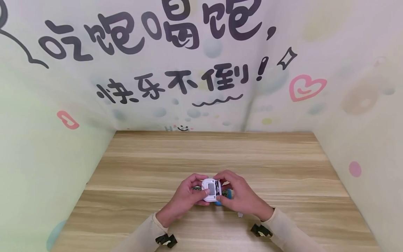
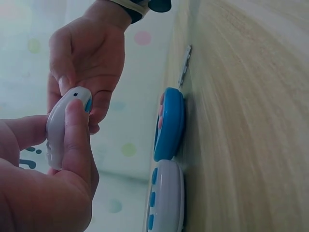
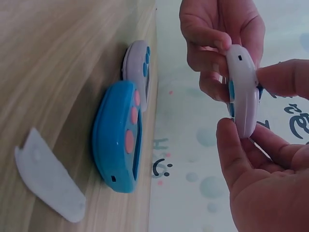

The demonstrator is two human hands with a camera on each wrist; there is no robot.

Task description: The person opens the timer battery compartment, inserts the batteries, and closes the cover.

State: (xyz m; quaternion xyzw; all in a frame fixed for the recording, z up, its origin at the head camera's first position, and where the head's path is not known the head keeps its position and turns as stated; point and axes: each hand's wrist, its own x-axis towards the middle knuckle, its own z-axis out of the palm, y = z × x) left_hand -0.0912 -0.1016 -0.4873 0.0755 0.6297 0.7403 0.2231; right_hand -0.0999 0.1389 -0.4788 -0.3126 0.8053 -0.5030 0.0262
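A white digital timer point(image 1: 207, 182) is held up between both hands, its back with a grey rectangle turned upward. My left hand point(image 1: 185, 194) grips its left side, thumb lying on the back. At the other end, my right hand point(image 1: 240, 196) pinches the timer beside an open battery compartment point(image 1: 217, 189); whether batteries sit inside I cannot tell. Beneath the hands, a blue timer point(image 3: 116, 140) with pink buttons lies on the table, touching a second white timer point(image 2: 166, 193) with blue buttons. Close to the blue one lies a thin white cover piece point(image 3: 50, 176).
The wood-grain table point(image 1: 189, 150) is bounded by printed walls point(image 1: 176, 115) at the back and both sides. A black wrist mount point(image 1: 166, 240) is on the left sleeve, and another black mount point(image 1: 261, 230) is on the right.
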